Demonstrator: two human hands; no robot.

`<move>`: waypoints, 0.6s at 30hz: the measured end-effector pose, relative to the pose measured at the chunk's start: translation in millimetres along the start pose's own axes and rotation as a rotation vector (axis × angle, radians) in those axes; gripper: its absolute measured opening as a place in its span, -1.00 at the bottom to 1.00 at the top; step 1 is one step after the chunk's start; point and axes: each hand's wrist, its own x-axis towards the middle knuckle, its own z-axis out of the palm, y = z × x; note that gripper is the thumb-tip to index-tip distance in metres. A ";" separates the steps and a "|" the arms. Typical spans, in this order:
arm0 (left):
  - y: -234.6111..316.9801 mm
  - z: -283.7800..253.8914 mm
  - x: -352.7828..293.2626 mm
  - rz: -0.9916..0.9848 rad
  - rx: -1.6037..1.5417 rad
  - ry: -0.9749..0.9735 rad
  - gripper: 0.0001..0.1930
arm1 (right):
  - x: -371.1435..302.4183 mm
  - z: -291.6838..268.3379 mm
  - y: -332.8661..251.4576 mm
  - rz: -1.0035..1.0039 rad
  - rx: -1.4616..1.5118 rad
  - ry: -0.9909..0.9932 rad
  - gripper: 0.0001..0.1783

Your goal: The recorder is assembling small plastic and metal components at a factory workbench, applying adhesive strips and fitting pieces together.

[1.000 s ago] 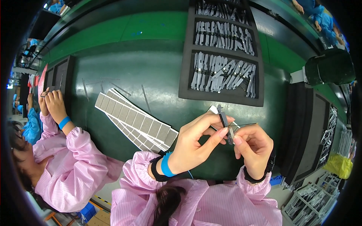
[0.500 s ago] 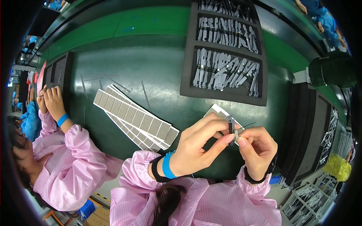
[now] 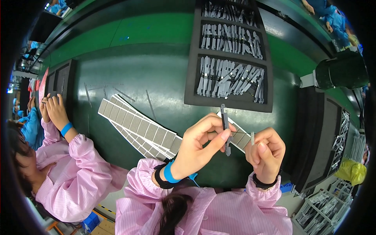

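My left hand (image 3: pixel 197 147) pinches a long, narrow dark-grey part (image 3: pixel 224 117) upright between thumb and fingers. A small light-grey rectangular piece (image 3: pixel 252 138) is at the curled fingertips of my right hand (image 3: pixel 268 154), apart from the dark part. Between the two hands runs a thin dark wire (image 3: pixel 241 132); where its ends are fixed I cannot make out. Behind my hands lies a white sheet of grey pads (image 3: pixel 239 140), partly covered by them. More such sheets (image 3: pixel 135 123) overlap on the green table to the left of my left hand.
A black foam tray (image 3: pixel 190 92) holds rows of grey narrow parts (image 3: pixel 231 76) beyond my hands. Several thin strips (image 3: pixel 150 105) lie loose at left. Black trays (image 3: pixel 319 141) are stacked at right. On the left, a co-worker's hands (image 3: pixel 56 111) work near another black tray (image 3: pixel 70 76).
My hands have moved apart. The dark-grey part has shifted left with my left hand, and the light-grey piece has come away to the right with my right hand. The view has shifted slightly.
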 end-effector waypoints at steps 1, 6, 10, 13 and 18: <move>-0.4 -1.8 -0.2 0.004 0.002 -0.003 -0.92 | -0.1 -0.7 0.2 -0.010 0.001 0.012 -0.83; 0.7 -13.1 3.4 -0.184 -0.358 -0.043 -0.86 | 4.0 -6.9 3.9 -0.079 -0.012 0.058 -0.82; 7.9 -0.9 4.7 -0.056 -0.097 -0.116 -0.80 | 5.7 -3.5 6.5 0.002 -0.163 0.095 -0.84; 2.2 -6.0 2.2 -0.024 -0.110 -0.189 -0.80 | 4.2 0.7 6.4 0.009 -0.188 0.086 -0.86; 6.8 -7.6 3.5 -0.095 -0.161 -0.198 -0.80 | 1.4 1.4 7.6 0.024 -0.242 0.087 -0.87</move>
